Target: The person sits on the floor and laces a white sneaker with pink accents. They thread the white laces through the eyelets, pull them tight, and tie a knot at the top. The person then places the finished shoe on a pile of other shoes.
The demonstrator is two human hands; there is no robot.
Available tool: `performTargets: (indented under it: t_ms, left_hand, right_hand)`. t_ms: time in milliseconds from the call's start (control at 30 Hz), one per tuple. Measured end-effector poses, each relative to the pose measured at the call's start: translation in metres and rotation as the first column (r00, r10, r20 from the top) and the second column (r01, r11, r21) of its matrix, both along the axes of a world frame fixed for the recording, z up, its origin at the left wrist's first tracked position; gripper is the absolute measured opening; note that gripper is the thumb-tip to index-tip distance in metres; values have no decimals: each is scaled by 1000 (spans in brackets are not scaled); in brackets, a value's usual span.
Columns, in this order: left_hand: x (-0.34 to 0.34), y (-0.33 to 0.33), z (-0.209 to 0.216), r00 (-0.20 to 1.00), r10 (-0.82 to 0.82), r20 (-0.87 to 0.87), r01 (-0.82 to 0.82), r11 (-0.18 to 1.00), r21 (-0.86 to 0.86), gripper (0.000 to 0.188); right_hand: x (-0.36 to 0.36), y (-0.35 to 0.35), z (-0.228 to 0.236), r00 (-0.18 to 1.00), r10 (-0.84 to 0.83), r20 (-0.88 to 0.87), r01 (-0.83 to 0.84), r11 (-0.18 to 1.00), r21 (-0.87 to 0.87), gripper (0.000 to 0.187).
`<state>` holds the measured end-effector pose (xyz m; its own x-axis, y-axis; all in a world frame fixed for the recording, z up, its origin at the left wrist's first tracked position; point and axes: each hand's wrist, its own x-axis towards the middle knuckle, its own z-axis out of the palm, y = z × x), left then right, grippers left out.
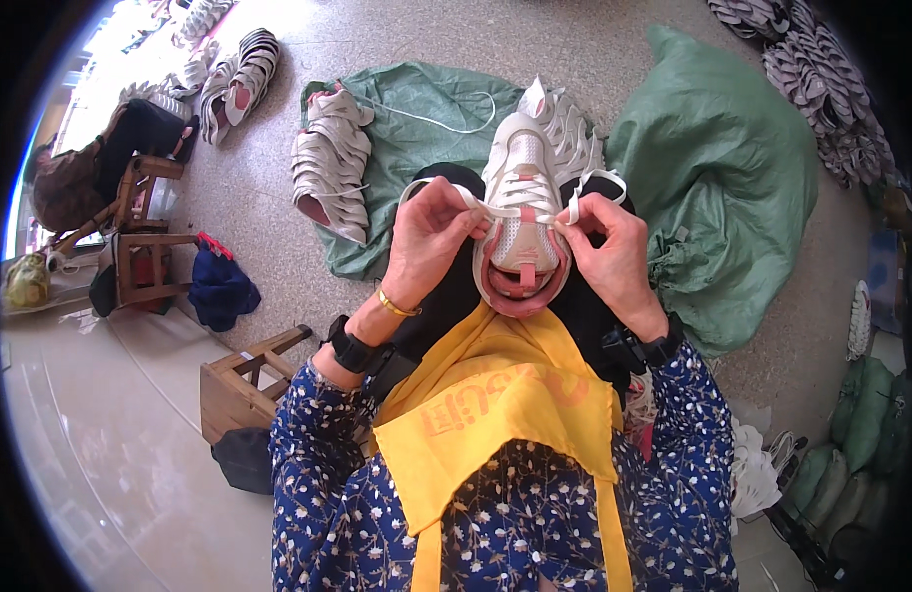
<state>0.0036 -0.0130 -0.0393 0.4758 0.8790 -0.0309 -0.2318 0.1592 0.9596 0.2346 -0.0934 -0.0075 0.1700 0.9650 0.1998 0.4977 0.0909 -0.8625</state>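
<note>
A white and pink sneaker (524, 148) rests between my knees, its toe pointing away from me and its pink-lined opening toward me. White shoelace (503, 211) crosses its tongue through the eyelets. On the left side of the shoe, my left hand (426, 242) pinches one stretch of lace between thumb and fingertips. My right hand (614, 252) is closed on the lace at the right side, where a loop rises above the fingers. Both hands are close to the top eyelets. A yellow apron (495, 395) covers my lap just below the shoe's heel.
Stacked white shoes (332, 163) lie on a green sack (416, 94) ahead, with more shoes (566, 128) behind the sneaker. A full green sack (722, 187) bulges at right. Wooden stools (234, 395) stand at left. Shoe piles (831, 99) sit far right.
</note>
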Motion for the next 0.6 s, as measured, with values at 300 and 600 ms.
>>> performTargets:
  t_ms: [300, 600]
  left_hand:
    - [4, 4, -8, 977, 64, -206, -31, 986, 163, 12]
    - [12, -9, 19, 874, 297, -384, -24, 816, 577, 14]
  right_hand:
    - [1, 1, -2, 1000, -2, -19, 2, 1000, 4, 10]
    - [-1, 4, -6, 997, -43, 67, 39, 997, 64, 11]
